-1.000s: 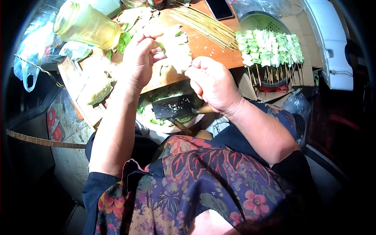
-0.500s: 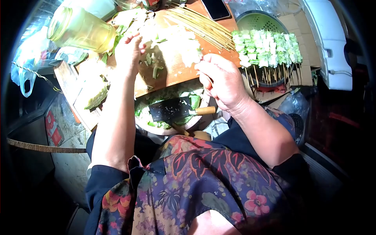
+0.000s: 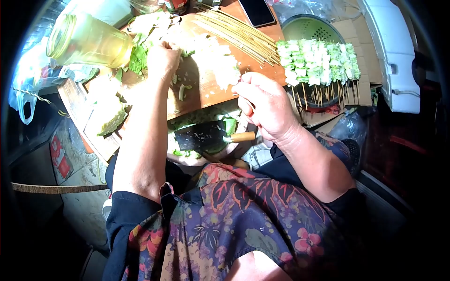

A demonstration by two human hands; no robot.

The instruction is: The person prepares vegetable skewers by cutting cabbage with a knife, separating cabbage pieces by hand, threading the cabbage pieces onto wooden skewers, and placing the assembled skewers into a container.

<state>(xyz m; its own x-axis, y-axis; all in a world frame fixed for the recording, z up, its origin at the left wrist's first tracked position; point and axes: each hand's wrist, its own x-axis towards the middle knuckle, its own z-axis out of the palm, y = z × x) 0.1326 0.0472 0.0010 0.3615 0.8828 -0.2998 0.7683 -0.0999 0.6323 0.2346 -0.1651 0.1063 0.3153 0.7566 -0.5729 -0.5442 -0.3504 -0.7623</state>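
Observation:
My left hand (image 3: 164,61) is over the wooden board among cut cabbage leaves (image 3: 138,58), its fingers curled in. What they hold, if anything, is hidden. At the board's front edge my right hand (image 3: 267,103) keeps thumb and fingertips pinched together beside a pale heap of cabbage pieces (image 3: 220,63); what is in the pinch I cannot make out. Bare wooden skewers (image 3: 239,35) lie bundled behind it. To the right, several skewers threaded with cabbage (image 3: 318,61) rest across a green colander (image 3: 311,28).
A cleaver (image 3: 201,136) with a wooden handle lies over a bowl (image 3: 187,159) of cabbage below the board. A yellowish jar (image 3: 89,42) lies tilted at the left, near a cabbage chunk (image 3: 110,117). A phone (image 3: 258,11) sits at the back.
My left hand has moved slightly right and down onto the cabbage, and its spread fingers have curled in. My right hand stays pinched, almost in the same place. The view has shifted slightly.

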